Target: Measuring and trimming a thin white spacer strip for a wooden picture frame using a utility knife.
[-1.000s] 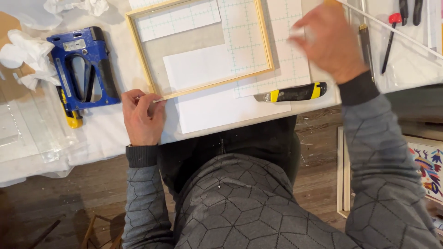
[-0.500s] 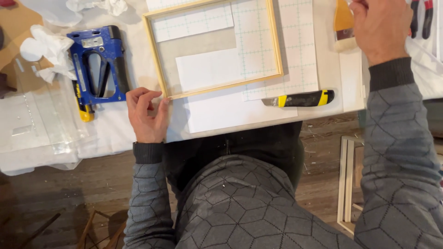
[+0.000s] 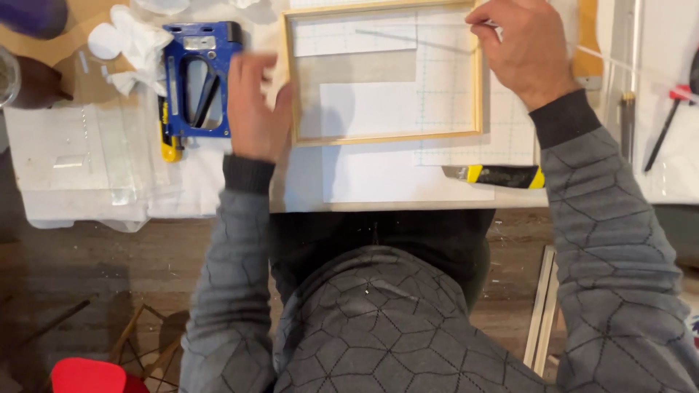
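While the left hand (image 3: 255, 109) sits blurred at the left rail of the wooden frame (image 3: 384, 138), fingers loosely curled with nothing clearly held, the right hand (image 3: 520, 51) is at the frame's upper right corner, fingertips pinched on a thin pale strip (image 3: 619, 65) that runs off toward the right edge. Frame lies flat at top centre, on a gridded cutting mat (image 3: 502, 138) and white sheets. My read: strip is being lined up against the frame. Next move needs the frame held steady and the strip end placed square at the corner. Count: one frame, one blue staple gun (image 3: 195, 80) upper left just beside the left hand, one yellow-black utility knife (image 3: 495, 175) below the frame's lower right corner.
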